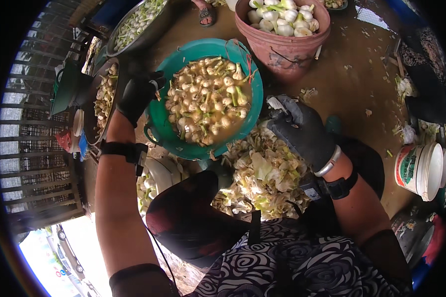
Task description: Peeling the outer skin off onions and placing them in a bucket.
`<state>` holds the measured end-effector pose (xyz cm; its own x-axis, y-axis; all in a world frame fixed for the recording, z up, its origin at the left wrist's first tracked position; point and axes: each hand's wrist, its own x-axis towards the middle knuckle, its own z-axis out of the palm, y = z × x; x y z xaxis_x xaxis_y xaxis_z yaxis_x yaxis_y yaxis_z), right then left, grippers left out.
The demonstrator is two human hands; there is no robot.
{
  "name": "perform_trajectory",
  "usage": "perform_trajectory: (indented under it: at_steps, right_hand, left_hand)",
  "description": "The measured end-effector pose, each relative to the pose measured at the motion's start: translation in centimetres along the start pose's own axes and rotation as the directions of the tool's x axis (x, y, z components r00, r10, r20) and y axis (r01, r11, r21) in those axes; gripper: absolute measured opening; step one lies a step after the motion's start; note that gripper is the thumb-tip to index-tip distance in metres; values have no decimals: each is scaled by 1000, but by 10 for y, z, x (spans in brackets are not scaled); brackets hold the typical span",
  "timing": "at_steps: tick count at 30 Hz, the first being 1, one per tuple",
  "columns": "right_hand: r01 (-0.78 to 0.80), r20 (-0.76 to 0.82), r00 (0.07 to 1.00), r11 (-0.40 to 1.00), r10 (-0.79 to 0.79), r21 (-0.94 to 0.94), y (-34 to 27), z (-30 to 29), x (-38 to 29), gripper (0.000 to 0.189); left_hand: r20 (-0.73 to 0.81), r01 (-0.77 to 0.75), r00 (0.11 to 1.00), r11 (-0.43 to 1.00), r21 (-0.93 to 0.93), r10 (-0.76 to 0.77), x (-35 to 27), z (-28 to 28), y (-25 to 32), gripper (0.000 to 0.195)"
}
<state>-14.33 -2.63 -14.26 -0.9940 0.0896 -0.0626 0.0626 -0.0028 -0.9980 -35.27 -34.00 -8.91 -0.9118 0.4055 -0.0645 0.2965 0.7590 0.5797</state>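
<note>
My left hand (140,92), in a black glove, is over the left rim of a green plastic tub (255,107). A pale band or scrap shows at its fingers, with a small brownish bit below; whether it grips anything is unclear. Garlic bulbs (208,100) with cut stems fill the tub, in murky brown water. Off the tub's lower right is my right hand (301,130), also gloved, with its fingers curled. A pale ridged piece (277,104) shows at its fingertips; I cannot tell if it is held. Beneath lies a heap of garlic skins (264,167).
A pink bucket (286,55) of cleaned garlic stands beyond the tub. At upper left are a metal basin (163,26) of pale garlic and a pan (106,100) of unpeeled bulbs. White buckets (418,172) lie tipped at right. A person's sandalled foot (206,16) shows at the top.
</note>
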Motion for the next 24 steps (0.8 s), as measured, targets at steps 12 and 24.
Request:
perform_trajectory:
  at_steps: [12, 24]
  right_hand:
    - [186, 24, 980, 882, -195, -433, -8, -28, -13, 39]
    - [327, 29, 942, 896, -334, -300, 5, -13, -5, 45]
  left_hand:
    - [287, 271, 856, 846, 458, -430, -9, 295, -107, 48]
    - [153, 278, 943, 445, -851, -297, -58, 213, 46, 32]
